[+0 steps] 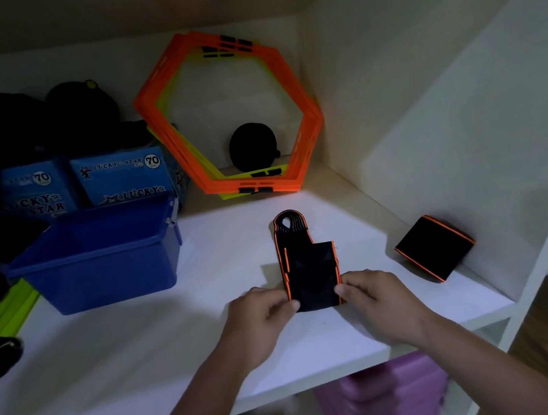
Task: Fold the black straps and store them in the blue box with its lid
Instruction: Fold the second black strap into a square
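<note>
Mid-task, fold stage. Strap being folded (310, 272) lies on white shelf (144, 344), centre of frame, black w/ orange edging; lower part already doubled over into a squarish pad, looped end w/ teardrop hole sticks out toward the back, unfolded. Left hand (261, 315) pinches the lower-left edge of the pad, thumb on top; right hand (376, 294) pinches the lower-right edge likewise, so both closed on the strap, not lifting it as far as I can tell. Second strap (434, 248), right of frame, looks fully folded into a flat rectangle, propped against the side wall, well apart from the hands. Blue box (99, 256) at left of frame, open, interior dark; can't tell if anything is inside, looks empty. Lid not identifiable anywhere in view. Orange hexagon frames (229, 109) lean at back, not involved. Est.: 1 strap folded, 1 partly folded, 0 visibly stored. Left: finish fold (tuck loop end), move both into box, find & fit lid.
</note>
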`<move>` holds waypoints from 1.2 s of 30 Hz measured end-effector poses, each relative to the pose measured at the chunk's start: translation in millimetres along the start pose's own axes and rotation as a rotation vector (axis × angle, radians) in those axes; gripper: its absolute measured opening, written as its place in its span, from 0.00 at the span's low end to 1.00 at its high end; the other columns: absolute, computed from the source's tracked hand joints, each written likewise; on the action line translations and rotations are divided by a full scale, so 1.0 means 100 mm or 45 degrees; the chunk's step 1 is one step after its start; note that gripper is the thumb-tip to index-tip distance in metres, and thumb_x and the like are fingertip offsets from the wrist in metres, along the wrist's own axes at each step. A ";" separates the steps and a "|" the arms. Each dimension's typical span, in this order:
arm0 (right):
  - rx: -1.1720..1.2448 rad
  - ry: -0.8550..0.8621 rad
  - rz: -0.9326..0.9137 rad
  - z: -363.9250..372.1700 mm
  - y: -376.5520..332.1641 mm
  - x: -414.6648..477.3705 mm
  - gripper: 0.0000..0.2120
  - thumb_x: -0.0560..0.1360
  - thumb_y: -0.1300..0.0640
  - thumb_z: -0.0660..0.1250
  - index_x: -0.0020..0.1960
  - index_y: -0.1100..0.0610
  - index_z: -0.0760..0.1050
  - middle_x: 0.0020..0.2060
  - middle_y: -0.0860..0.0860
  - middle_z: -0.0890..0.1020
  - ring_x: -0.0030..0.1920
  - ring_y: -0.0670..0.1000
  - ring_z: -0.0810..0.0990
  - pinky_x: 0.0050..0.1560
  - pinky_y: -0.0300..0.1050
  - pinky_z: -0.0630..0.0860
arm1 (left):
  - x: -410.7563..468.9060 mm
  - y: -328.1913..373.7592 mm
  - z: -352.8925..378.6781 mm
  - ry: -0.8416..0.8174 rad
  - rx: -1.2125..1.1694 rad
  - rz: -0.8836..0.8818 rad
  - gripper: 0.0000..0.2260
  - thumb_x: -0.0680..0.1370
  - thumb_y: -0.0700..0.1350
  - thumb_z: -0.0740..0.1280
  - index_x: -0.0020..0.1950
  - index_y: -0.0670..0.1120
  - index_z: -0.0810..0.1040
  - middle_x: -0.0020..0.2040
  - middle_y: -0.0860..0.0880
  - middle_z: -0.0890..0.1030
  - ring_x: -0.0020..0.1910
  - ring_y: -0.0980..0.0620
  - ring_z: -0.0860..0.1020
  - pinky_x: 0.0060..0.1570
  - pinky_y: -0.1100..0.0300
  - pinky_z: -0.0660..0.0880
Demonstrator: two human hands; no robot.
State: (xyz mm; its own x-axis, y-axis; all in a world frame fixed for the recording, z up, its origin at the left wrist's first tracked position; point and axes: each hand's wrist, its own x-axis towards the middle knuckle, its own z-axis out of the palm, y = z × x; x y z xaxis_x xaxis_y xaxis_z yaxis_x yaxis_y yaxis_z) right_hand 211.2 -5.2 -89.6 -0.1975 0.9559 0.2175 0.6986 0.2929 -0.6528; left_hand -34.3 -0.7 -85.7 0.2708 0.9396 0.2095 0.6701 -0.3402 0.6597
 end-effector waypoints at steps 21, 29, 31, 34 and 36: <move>-0.042 0.291 0.231 0.14 -0.16 0.13 0.08 0.74 0.51 0.72 0.44 0.50 0.73 0.28 0.46 0.80 0.31 0.42 0.78 0.33 0.38 0.71 | 0.09 0.10 0.18 0.363 0.347 -0.051 0.18 0.73 0.59 0.71 0.62 0.60 0.77 0.54 0.59 0.76 0.56 0.53 0.74 0.50 0.60 0.72; -0.216 0.141 0.050 0.07 -0.07 0.16 0.07 0.76 0.57 0.67 0.47 0.48 0.83 0.43 0.45 0.79 0.47 0.47 0.80 0.51 0.39 0.74 | 0.16 -0.14 0.06 0.028 0.474 0.405 0.22 0.76 0.62 0.60 0.59 0.53 0.85 0.73 0.53 0.74 0.72 0.48 0.70 0.68 0.53 0.72; -0.203 0.037 -0.033 -0.05 -0.05 0.14 0.13 0.73 0.54 0.66 0.55 0.48 0.83 0.54 0.44 0.78 0.56 0.46 0.78 0.60 0.37 0.71 | 0.20 -0.15 0.07 0.008 0.482 0.514 0.20 0.79 0.59 0.59 0.57 0.50 0.86 0.71 0.50 0.77 0.75 0.47 0.69 0.70 0.53 0.71; -0.221 -0.229 -0.202 -0.20 -0.02 0.10 0.34 0.68 0.40 0.64 0.74 0.41 0.68 0.75 0.36 0.62 0.74 0.37 0.60 0.72 0.33 0.59 | 0.23 -0.10 0.04 -0.093 0.279 0.477 0.18 0.81 0.58 0.57 0.54 0.53 0.85 0.74 0.52 0.74 0.79 0.55 0.60 0.76 0.58 0.62; -0.292 -0.310 -0.292 -0.18 0.06 0.10 0.34 0.70 0.40 0.63 0.76 0.39 0.64 0.78 0.37 0.58 0.77 0.38 0.55 0.75 0.36 0.56 | 0.21 -0.07 0.04 -0.166 0.090 0.420 0.14 0.82 0.55 0.59 0.51 0.52 0.83 0.73 0.53 0.74 0.79 0.60 0.60 0.76 0.61 0.60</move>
State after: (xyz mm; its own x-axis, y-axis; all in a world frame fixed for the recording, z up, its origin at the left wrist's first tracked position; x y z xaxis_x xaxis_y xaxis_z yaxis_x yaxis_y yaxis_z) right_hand 225.9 5.7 -77.8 -0.5041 0.8518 0.1427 0.7473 0.5130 -0.4223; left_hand -30.8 21.6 -89.0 0.5632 0.7676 0.3059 0.5768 -0.6303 0.5196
